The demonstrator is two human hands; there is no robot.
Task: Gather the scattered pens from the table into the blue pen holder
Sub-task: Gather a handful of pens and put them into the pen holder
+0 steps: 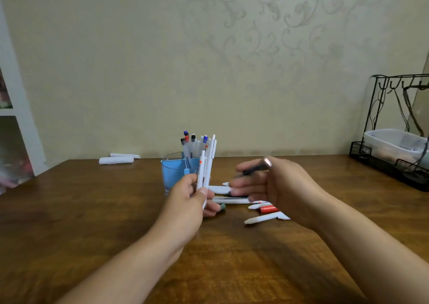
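While clasped upright, slim white pens [207,162].

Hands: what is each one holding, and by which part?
Left hand grips white pens upright by their lower ends. Right hand pinches a dark pen; blur hides exactly where.

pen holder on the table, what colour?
Light blue plastic pen holder, partly translucent; the head view shows it best.

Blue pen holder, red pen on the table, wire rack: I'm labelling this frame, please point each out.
blue pen holder [176,171], head view, front wall.
red pen [268,209], head view, middle of its barrel.
wire rack [376,162], head view, front base edge.
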